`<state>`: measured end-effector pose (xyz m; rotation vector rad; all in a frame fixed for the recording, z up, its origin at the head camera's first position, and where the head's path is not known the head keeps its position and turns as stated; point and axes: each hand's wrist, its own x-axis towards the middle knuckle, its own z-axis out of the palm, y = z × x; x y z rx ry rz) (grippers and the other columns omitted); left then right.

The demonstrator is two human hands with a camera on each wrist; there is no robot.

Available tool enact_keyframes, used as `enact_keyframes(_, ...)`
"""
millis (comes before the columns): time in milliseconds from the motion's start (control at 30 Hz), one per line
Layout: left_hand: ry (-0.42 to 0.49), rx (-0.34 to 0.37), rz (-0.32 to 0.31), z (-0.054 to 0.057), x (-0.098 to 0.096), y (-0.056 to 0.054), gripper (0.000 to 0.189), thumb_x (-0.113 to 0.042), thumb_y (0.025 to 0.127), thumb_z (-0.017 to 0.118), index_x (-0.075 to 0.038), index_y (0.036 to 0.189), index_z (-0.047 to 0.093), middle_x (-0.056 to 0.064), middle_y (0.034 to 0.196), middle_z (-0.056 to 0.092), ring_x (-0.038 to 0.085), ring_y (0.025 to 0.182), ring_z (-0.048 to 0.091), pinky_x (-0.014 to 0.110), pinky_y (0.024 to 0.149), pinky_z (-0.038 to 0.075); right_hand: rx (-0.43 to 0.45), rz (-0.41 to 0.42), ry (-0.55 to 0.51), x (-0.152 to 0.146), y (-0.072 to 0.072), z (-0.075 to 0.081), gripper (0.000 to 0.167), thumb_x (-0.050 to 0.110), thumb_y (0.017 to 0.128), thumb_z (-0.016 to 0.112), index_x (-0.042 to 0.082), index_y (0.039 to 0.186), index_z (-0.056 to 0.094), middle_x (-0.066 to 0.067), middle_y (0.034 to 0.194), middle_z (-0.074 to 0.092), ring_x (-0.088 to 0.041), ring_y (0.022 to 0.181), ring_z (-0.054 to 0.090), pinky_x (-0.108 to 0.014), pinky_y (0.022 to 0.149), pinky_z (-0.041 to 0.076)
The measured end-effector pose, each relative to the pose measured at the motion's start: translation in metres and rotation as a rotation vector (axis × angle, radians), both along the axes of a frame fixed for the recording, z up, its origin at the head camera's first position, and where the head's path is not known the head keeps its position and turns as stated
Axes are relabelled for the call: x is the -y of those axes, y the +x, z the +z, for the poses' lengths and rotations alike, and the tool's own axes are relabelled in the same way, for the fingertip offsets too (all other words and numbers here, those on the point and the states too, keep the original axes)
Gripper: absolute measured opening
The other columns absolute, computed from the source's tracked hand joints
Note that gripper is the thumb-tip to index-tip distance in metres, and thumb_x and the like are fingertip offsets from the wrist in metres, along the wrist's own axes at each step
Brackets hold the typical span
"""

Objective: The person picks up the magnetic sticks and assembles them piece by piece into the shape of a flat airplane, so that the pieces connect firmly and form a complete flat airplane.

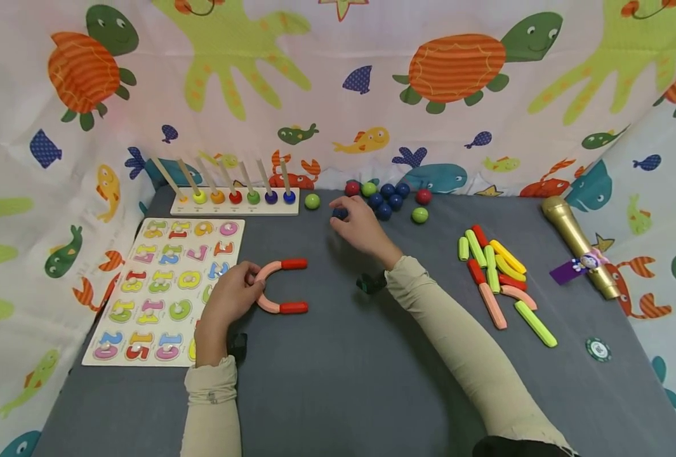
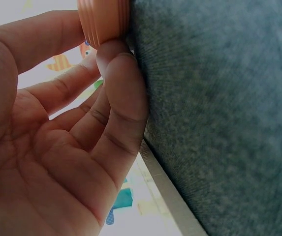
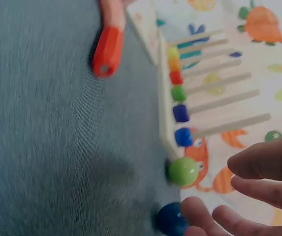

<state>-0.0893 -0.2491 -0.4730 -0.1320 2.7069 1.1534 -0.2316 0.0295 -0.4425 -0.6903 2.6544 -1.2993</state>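
Note:
My left hand (image 1: 233, 293) pinches the pink curved piece (image 1: 265, 285) of a U shape that lies by the puzzle board's right edge. Red end pieces (image 1: 294, 308) cap both arms of the U. In the left wrist view, fingers (image 2: 126, 88) meet the ridged pink piece (image 2: 104, 22) just above the grey cloth. Toward the back, my right hand (image 1: 363, 225) hovers with spread fingers at a dark blue ball (image 1: 339, 214). In the right wrist view, the fingertips (image 3: 195, 209) are beside that blue ball (image 3: 172, 220), the thumb apart; whether they touch it is unclear.
Behind the left hand lies a number puzzle board (image 1: 160, 254). A peg board (image 1: 235, 206) with coloured beads stands at the back, a green ball (image 1: 312, 201) beside it. Several balls (image 1: 395, 202), coloured sticks (image 1: 492, 266), a gold microphone (image 1: 580, 244) and a chip (image 1: 598, 349) lie rightward.

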Motion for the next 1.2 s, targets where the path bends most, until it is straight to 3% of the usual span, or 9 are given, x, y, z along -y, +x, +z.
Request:
enact_keyframes(167,-0.015,-0.001,0.003,0.002,0.000,-0.001,0.031,-0.014,0.104,0.065,0.005,0.128,0.062,0.012,0.094,0.056,0.027,0.081,0.054,0.040,0.072,0.042,-0.014,-0.017,0.069,0.000,-0.012,-0.009,0.039,0.008,0.103,0.064,0.000,0.141,0.065,-0.022,0.139,0.055,-0.038,0.124,0.053,-0.052,0.103,0.043)
enact_keyframes(400,-0.063,-0.011,0.000,0.005,-0.005,-0.004,0.031,-0.013,0.104,0.065,0.007,0.128,0.062,0.013,0.092,0.057,0.029,0.082,0.056,0.041,0.072,0.044,-0.026,-0.057,0.133,0.000,-0.021,-0.026,0.045,0.009,0.102,0.066,0.004,0.147,0.062,-0.024,0.144,0.050,-0.040,0.128,0.053,-0.053,0.104,0.045)
enact_keyframes(533,-0.154,-0.010,-0.023,0.009,-0.013,-0.006,0.035,-0.014,0.104,0.065,0.007,0.133,0.061,0.020,0.108,0.061,0.035,0.093,0.059,0.050,0.082,0.051,-0.087,-0.149,0.101,0.000,-0.028,-0.027,0.040,0.008,0.103,0.063,0.002,0.142,0.066,-0.023,0.140,0.055,-0.041,0.125,0.056,-0.057,0.104,0.045)
enact_keyframes(667,-0.214,-0.043,-0.061,0.009,-0.022,-0.010,0.039,-0.014,0.105,0.065,0.001,0.140,0.061,0.027,0.129,0.058,0.044,0.114,0.056,0.060,0.097,0.049,-0.155,-0.218,0.112,-0.001,-0.042,-0.022,0.035,0.008,0.103,0.062,0.001,0.136,0.069,-0.022,0.134,0.059,-0.042,0.120,0.060,-0.055,0.104,0.048)
enact_keyframes(767,-0.207,-0.083,-0.092,0.007,-0.027,-0.015,0.041,-0.013,0.104,0.067,-0.004,0.144,0.063,0.028,0.134,0.056,0.046,0.120,0.051,0.062,0.101,0.047,-0.160,-0.207,0.162,0.000,-0.054,-0.017,0.036,0.004,0.101,0.061,0.000,0.136,0.069,-0.024,0.132,0.061,-0.041,0.118,0.061,-0.054,0.104,0.049)
enact_keyframes(967,-0.249,-0.124,-0.131,0.000,-0.033,-0.024,0.034,-0.012,0.101,0.073,-0.010,0.135,0.070,0.023,0.128,0.056,0.043,0.115,0.050,0.059,0.099,0.045,-0.092,-0.082,0.316,0.004,-0.074,-0.012,0.046,-0.005,0.095,0.057,-0.004,0.140,0.064,-0.026,0.131,0.062,-0.041,0.117,0.060,-0.052,0.102,0.051)
enact_keyframes(1200,-0.289,-0.184,-0.162,-0.001,-0.036,-0.035,0.023,-0.011,0.099,0.077,-0.009,0.122,0.072,0.020,0.119,0.056,0.042,0.109,0.050,0.058,0.093,0.045,-0.080,-0.077,0.484,0.003,-0.083,-0.013,0.045,0.002,0.099,0.061,0.002,0.144,0.062,-0.024,0.128,0.060,-0.041,0.105,0.063,-0.056,0.089,0.056)
